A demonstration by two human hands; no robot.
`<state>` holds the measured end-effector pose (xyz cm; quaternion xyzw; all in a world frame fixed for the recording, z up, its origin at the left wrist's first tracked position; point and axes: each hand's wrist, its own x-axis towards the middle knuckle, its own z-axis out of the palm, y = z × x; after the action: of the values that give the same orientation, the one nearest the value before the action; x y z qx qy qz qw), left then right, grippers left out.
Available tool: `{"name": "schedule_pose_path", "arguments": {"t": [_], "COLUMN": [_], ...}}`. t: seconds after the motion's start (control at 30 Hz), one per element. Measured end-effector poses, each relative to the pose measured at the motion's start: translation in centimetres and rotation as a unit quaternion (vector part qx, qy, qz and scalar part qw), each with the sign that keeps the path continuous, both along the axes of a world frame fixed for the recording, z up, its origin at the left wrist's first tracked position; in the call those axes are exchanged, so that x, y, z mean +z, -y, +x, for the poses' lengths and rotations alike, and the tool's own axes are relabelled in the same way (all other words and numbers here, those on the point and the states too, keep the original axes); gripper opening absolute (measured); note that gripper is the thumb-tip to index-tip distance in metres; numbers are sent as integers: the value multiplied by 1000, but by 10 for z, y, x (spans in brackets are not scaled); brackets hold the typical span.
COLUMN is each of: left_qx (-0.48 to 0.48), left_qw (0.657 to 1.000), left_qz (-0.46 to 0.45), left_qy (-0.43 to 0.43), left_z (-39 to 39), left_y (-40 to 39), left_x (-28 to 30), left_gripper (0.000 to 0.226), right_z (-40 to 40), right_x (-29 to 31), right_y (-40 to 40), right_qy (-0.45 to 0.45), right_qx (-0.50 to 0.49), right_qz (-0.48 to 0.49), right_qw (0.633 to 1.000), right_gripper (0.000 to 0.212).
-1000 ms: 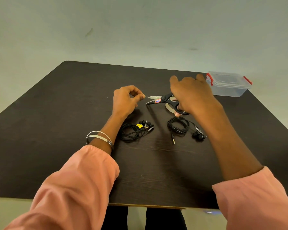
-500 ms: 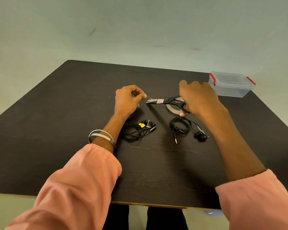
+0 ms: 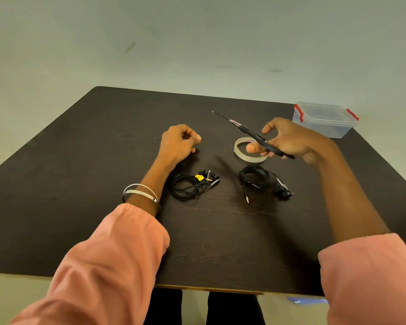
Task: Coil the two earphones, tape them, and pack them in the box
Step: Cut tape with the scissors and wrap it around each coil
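Observation:
Two black earphones lie coiled on the dark table (image 3: pixel 99 160): one with a yellow tag (image 3: pixel 188 186) on the left, the other (image 3: pixel 253 178) on the right with its plug pointing toward me. My left hand (image 3: pixel 176 146) hovers behind the left coil, thumb and forefinger pinched on a small clear piece of tape that is hard to make out. My right hand (image 3: pixel 291 139) grips black scissors (image 3: pixel 239 127), blades together and pointing up and to the left. Under that hand lies the clear tape roll (image 3: pixel 238 152). The clear box (image 3: pixel 324 120) with red clips stands lidded at the far right.
The box sits close to the table's right edge. The table's front edge runs just past my sleeves, and my legs show below it. A pale floor surrounds the table.
The scissors have left my left hand's fingertips and swung up and to the right with my right hand, uncovering the tape roll. My left hand stays pinched in place.

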<state>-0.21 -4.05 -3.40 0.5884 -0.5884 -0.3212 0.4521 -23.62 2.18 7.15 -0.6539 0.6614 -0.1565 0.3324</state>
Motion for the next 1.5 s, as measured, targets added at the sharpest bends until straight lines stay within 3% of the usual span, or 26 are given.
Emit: {"name": "schedule_pose_path", "arguments": {"t": [0.13,0.23,0.3,0.43,0.73,1.13,1.5], "left_qx": [-12,-29,-44,-101,-170,-172,-172], "left_qw": [998,995,992,982,978,979,977], "left_qz": [-4,-8,-10,-5,-2,1,11], "left_qy": [-64,-98,-121,-162,-122,-112,-123], "left_z": [3,4,3,-5,-21,-21,-18], "left_y": [-2,-5,-8,-15,-30,-30,-28], "left_x": [2,4,7,11,18,17,18], "left_gripper": [4,5,6,6,8,9,9], "right_z": [-19,-37,-52,-73,-73,-69,-62], "right_x": [-5,-18,-36,-63,-73,-67,-43], "right_y": [-3,-6,-6,-16,-40,-48,-48], "right_qy": [103,128,107,11,-139,-214,-309], "right_qx": [-63,-148,-222,-316,-288,-276,-243], "right_qz": [1,-31,-76,-139,-138,-117,-32], "right_qw": [993,980,966,939,938,930,919], "right_gripper": [92,69,51,37,51,31,35]}}
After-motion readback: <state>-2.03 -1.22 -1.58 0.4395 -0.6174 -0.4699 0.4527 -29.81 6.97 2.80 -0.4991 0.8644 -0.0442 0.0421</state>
